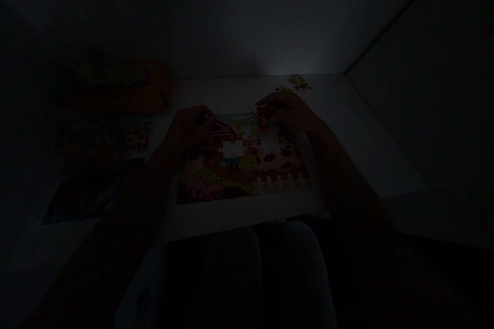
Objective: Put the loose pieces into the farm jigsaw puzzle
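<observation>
The picture is very dark, so only the broad layout reads. A farm-scene jigsaw puzzle [247,162] lies flat on a white table [370,139], its long axis running from 9 o'clock to 3 o'clock across the person's lap, with a white fence printed along its near edge. The left hand [191,127] rests at the puzzle's upper left corner, about 10 o'clock from the puzzle's middle, fingers curled inward – whether they pinch a piece or merely press on the board I cannot tell. The right hand [287,110] sits at the upper edge, about 1 o'clock from the middle, fingertips bent down and drawn together over the top row (they may hold a small piece, but the gloom hides it, so I cannot tell that either). Between the two hands, slightly nearer the left, a pale unfilled gap [232,149] shows in the picture; a second pale patch [270,140] lies just under the right hand, at its 7 o'clock. A few loose pieces [299,82] lie at 12 o'clock beyond the right hand, near the table's far edge – well apart from the left hand. At 9 o'clock, off the puzzle, lie an orange box [127,87] and a printed sheet [137,136].
</observation>
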{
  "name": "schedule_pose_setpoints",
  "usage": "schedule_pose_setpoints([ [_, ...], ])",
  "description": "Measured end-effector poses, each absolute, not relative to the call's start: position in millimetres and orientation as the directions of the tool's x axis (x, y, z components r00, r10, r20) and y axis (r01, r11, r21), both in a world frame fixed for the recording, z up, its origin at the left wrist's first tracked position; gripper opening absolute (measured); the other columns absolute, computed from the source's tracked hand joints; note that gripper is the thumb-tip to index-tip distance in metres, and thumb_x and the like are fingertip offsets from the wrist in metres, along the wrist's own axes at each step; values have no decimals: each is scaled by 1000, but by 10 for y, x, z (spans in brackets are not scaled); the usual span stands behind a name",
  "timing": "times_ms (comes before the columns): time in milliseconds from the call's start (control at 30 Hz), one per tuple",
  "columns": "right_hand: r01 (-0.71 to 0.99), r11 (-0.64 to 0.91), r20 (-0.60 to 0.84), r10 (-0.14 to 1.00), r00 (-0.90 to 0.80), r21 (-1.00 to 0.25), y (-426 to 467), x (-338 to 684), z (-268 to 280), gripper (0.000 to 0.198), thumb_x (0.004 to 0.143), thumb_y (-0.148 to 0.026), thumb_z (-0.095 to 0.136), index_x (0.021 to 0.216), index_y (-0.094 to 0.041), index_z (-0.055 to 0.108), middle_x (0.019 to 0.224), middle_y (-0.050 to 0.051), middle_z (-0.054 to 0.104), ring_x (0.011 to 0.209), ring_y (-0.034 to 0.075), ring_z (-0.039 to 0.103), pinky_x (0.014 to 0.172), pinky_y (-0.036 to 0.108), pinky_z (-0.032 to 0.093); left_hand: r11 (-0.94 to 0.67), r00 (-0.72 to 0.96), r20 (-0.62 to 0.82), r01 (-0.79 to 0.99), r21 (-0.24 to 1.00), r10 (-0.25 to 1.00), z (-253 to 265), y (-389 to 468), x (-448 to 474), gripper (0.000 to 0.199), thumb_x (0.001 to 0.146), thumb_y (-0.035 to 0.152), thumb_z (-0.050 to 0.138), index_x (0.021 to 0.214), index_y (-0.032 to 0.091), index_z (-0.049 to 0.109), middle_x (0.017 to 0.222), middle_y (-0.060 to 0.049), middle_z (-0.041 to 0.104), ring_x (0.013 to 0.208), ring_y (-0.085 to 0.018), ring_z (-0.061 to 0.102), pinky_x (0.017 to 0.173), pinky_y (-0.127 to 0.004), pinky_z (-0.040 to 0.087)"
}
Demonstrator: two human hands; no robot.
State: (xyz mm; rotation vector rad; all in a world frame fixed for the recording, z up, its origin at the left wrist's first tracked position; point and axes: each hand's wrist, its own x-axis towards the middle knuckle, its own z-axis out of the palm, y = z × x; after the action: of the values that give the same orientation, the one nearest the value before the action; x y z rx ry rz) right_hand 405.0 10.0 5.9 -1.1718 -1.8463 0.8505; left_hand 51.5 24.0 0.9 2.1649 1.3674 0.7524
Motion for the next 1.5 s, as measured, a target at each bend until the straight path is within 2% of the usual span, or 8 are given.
schedule_pose_setpoints([
  [167,390,355,261,926,-275,-850,85,4066,72,41,92,-58,91,121,-29,89,96,5,87,93,26,81,89,41,65,-406,352,221,642,650,910,18,252,521,40,101,62,63,95,25,78,89,-7,81,80,-25,69,69,-34,47],
  [333,334,320,246,938,-244,-886,66,4079,94,42,90,-62,93,118,-30,87,105,5,86,99,26,80,92,43,67,-396,332,229,634,664,915,39,224,541,50,104,72,62,91,26,76,87,-7,82,83,-27,72,70,-34,51],
  [500,315,325,282,943,-175,-891,62,4170,163,42,91,-62,92,117,-30,88,102,5,85,94,25,78,91,44,69,-366,297,228,597,714,927,96,180,555,67,113,77,43,93,24,78,95,-10,84,87,-28,76,78,-37,59],
  [633,317,333,302,942,-144,-888,77,4255,201,49,89,-68,94,117,-28,88,100,5,83,93,25,78,91,43,70,-318,269,192,577,752,944,83,176,557,75,114,81,37,99,23,81,94,-11,83,85,-27,76,78,-38,59],
  [833,330,334,306,942,-135,-883,92,4257,172,56,88,-81,92,111,-29,88,104,5,85,94,25,78,90,42,70,-294,261,170,570,767,950,53,174,545,75,115,82,36,102,24,82,94,-12,82,89,-30,79,75,-37,57],
  [1033,330,356,321,934,-156,-874,110,4242,130,56,89,-83,90,108,-30,89,106,6,86,95,25,77,88,43,69,-286,265,160,554,782,951,53,183,538,72,114,81,38,102,24,82,99,-11,84,90,-28,80,77,-35,60],
  [1200,327,333,294,941,-165,-884,129,4243,100,57,86,-84,91,107,-31,89,105,5,86,93,25,76,87,43,68,-309,275,182,547,778,944,47,188,545,76,111,87,40,101,24,81,93,-9,83,88,-27,79,77,-34,60],
  [1500,316,319,272,944,-184,-894,128,4201,94,55,86,-81,92,107,-31,86,107,6,85,99,26,78,92,45,68,-338,281,207,578,743,937,70,198,563,78,111,88,39,97,24,82,93,-9,84,88,-27,79,77,-35,60],
])
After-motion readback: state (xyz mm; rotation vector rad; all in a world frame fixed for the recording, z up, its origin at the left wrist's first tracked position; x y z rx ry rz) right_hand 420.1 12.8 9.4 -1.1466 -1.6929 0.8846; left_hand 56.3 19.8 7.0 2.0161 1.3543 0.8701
